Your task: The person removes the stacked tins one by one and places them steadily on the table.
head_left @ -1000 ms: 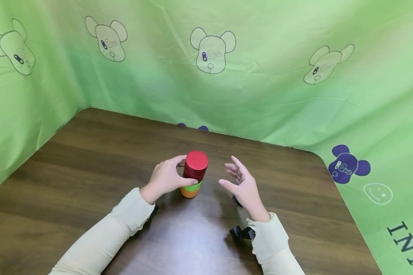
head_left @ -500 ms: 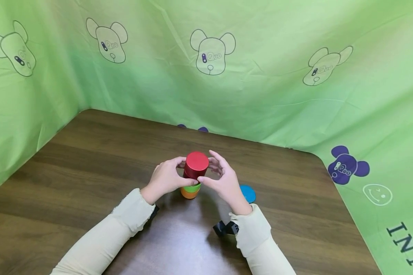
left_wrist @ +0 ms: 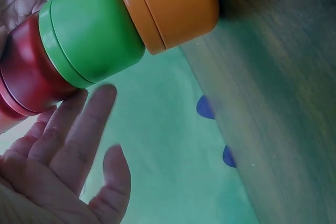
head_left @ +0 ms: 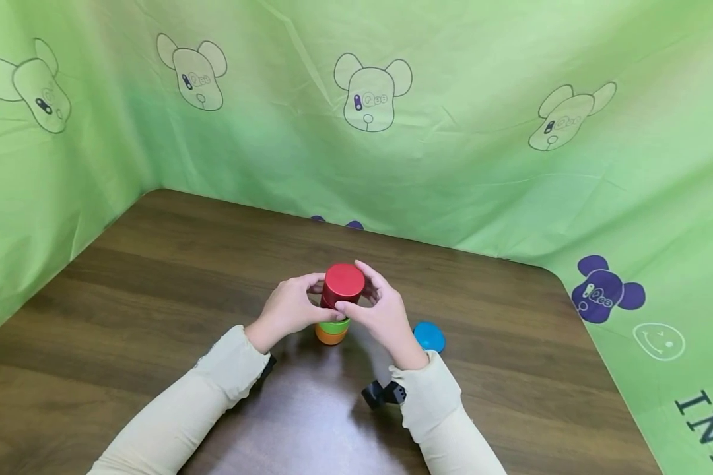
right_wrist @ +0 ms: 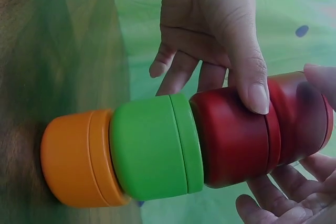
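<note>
A tower of lidded jars stands on the table, with an orange jar point(right_wrist: 79, 161) at the bottom, a green jar point(right_wrist: 152, 150) above it, then a lower red jar point(right_wrist: 231, 142) and an upper red jar point(head_left: 344, 280) on top. My left hand point(head_left: 286, 308) grips the lower red jar from the left, thumb across its near side. From the right, my right hand point(head_left: 385, 315) holds the upper red jar, fingers behind and thumb in front. In the left wrist view, left-hand fingers point(left_wrist: 86, 124) touch the red wall just above the green jar point(left_wrist: 94, 30).
A blue round piece point(head_left: 429, 337) lies on the brown wooden table point(head_left: 154, 277), to the right of my right hand. Green printed cloth point(head_left: 285, 132) hangs behind the table and along both sides. Black cameras point(head_left: 383, 394) sit at the wrists.
My right hand has moved left from beside the tower and taken hold of the upper red jar, uncovering the blue piece. The left hand has kept its grip.
</note>
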The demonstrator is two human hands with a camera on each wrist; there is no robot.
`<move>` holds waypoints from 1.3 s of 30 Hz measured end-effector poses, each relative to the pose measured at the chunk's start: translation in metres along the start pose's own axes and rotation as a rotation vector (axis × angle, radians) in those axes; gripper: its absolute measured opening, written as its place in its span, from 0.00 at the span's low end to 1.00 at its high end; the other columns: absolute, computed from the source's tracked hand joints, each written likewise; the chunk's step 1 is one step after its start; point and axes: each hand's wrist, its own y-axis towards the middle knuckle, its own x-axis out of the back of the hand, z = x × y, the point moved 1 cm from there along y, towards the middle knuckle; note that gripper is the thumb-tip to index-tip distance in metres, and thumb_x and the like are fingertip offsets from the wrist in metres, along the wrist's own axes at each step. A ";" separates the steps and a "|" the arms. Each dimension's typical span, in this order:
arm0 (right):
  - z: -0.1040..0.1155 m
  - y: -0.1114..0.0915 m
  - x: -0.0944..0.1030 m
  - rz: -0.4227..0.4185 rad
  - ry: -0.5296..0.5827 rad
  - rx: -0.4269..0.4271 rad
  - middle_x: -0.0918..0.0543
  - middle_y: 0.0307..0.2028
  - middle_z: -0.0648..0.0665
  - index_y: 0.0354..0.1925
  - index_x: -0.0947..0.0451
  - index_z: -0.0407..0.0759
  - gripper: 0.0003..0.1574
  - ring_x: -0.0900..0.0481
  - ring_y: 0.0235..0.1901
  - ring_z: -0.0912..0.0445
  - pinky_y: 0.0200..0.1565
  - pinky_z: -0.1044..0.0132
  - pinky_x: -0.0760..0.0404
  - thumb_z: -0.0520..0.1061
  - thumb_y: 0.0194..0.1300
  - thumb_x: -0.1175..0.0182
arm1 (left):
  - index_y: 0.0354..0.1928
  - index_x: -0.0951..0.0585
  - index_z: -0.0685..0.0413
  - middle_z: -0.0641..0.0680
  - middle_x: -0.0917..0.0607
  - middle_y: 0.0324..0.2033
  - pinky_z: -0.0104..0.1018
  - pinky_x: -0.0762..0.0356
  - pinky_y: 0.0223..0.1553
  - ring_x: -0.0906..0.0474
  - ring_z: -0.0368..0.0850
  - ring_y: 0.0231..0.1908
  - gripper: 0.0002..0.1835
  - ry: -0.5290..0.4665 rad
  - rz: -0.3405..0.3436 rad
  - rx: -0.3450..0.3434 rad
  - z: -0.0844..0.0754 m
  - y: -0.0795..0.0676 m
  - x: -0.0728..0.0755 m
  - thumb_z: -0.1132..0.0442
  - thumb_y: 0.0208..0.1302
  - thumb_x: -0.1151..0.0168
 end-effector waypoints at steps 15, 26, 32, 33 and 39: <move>-0.002 0.000 -0.001 -0.010 0.022 -0.010 0.23 0.56 0.36 0.65 0.33 0.35 0.42 0.26 0.55 0.45 0.58 0.53 0.29 0.35 0.53 0.31 | 0.56 0.19 0.53 0.52 0.13 0.41 0.45 0.24 0.43 0.19 0.52 0.46 0.32 0.034 -0.006 -0.047 0.000 0.000 -0.001 0.53 0.46 0.23; -0.002 0.002 0.002 -0.030 0.036 -0.003 0.23 0.56 0.34 0.65 0.34 0.33 0.42 0.25 0.56 0.45 0.58 0.56 0.29 0.33 0.53 0.31 | 0.58 0.21 0.53 0.53 0.14 0.43 0.46 0.24 0.45 0.20 0.52 0.48 0.35 0.049 0.010 -0.019 0.000 0.001 0.000 0.52 0.45 0.22; -0.006 0.000 0.008 -0.056 0.045 0.011 0.23 0.56 0.34 0.65 0.34 0.33 0.41 0.25 0.56 0.46 0.57 0.60 0.28 0.33 0.53 0.31 | 0.55 0.19 0.52 0.53 0.13 0.41 0.41 0.24 0.40 0.19 0.51 0.45 0.32 0.061 -0.002 -0.039 0.000 0.001 0.000 0.53 0.45 0.22; -0.008 -0.001 0.009 -0.062 0.049 0.018 0.23 0.56 0.34 0.64 0.34 0.32 0.41 0.24 0.56 0.46 0.56 0.61 0.27 0.32 0.53 0.31 | 0.55 0.19 0.51 0.52 0.13 0.41 0.41 0.24 0.39 0.19 0.50 0.45 0.32 0.062 -0.002 -0.039 0.000 0.001 0.000 0.53 0.45 0.22; -0.018 -0.004 0.019 -0.068 0.066 0.101 0.22 0.52 0.31 0.63 0.33 0.28 0.41 0.21 0.47 0.58 0.52 0.68 0.25 0.27 0.50 0.33 | 0.55 0.19 0.50 0.52 0.13 0.41 0.41 0.25 0.39 0.19 0.50 0.45 0.31 0.079 -0.001 -0.028 -0.001 0.001 0.000 0.53 0.45 0.22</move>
